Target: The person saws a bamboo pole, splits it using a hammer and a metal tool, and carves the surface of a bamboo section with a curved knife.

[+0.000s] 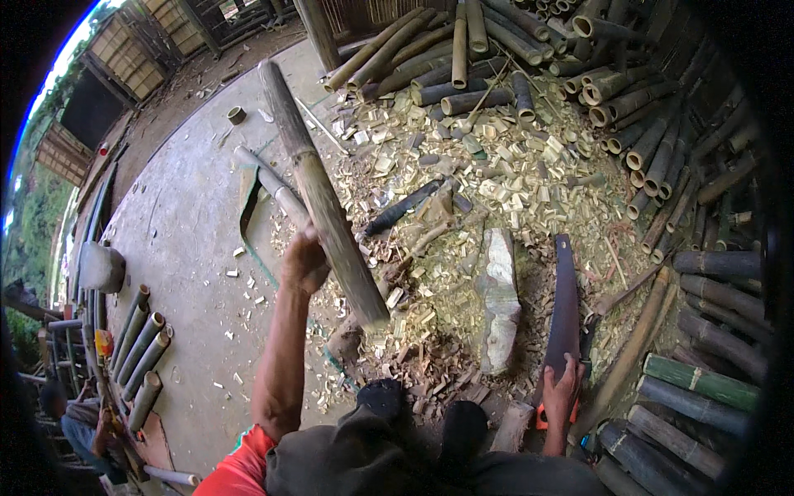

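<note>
My left hand (303, 263) is closed around a thick brown bamboo pole (313, 178). The pole slants from the far left down toward my knees, and its near end is blurred. Behind that hand a pale, thinner pole (277, 183) lies beside a dark, curved strip (247, 207); I cannot tell whether my fingers touch either. On the right, my right hand (562, 390) is on the rear of a handsaw (563, 306), fingers bent over the blade just above its orange handle (542, 417). The blade points away from me.
A pale, hewn wood block (499, 302) lies left of the saw. Wood chips (529, 178) cover the ground ahead. Bamboo poles are stacked at the far right (612, 91) and near right (699, 380). More bamboo pieces (145, 351) and a seated person (87, 422) are at left.
</note>
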A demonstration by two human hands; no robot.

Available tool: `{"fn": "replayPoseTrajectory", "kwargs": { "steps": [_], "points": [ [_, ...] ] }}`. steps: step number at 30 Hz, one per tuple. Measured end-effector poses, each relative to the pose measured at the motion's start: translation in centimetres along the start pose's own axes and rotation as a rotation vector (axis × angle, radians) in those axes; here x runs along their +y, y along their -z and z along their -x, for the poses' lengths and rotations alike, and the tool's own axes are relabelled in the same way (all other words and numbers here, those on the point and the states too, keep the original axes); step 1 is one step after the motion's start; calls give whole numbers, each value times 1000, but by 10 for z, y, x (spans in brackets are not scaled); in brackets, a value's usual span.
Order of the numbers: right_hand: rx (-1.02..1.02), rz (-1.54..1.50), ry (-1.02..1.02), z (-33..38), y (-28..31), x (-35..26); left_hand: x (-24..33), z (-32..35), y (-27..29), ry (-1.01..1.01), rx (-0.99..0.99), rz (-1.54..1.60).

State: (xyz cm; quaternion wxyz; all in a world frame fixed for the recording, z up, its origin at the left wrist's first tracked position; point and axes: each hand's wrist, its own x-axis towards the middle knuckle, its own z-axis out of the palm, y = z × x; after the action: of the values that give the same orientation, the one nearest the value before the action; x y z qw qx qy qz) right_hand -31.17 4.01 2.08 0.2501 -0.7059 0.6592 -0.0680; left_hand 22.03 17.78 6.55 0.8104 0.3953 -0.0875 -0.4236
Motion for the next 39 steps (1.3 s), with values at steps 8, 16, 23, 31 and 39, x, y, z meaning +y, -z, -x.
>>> {"fn": "replayPoseTrajectory", "kwargs": {
  "steps": [8, 16, 23, 31, 39],
  "points": [
    [76, 61, -104, 7, 21, 39, 5, 22, -67, 72, -153, -747],
    [-24, -104, -161, 38, 18, 80, -57, 64, -24, -215, -404, -1632],
    [360, 106, -150, 42, 11, 86, -103, 59, 3, -184, -426, -1869],
    [137, 575, -215, 32, 11, 86, -109, 58, 3, -202, -405, -1835],
    [38, 655, -209, 23, 2, 101, -108, 57, -12, -182, -533, -1770]
  ]
}}
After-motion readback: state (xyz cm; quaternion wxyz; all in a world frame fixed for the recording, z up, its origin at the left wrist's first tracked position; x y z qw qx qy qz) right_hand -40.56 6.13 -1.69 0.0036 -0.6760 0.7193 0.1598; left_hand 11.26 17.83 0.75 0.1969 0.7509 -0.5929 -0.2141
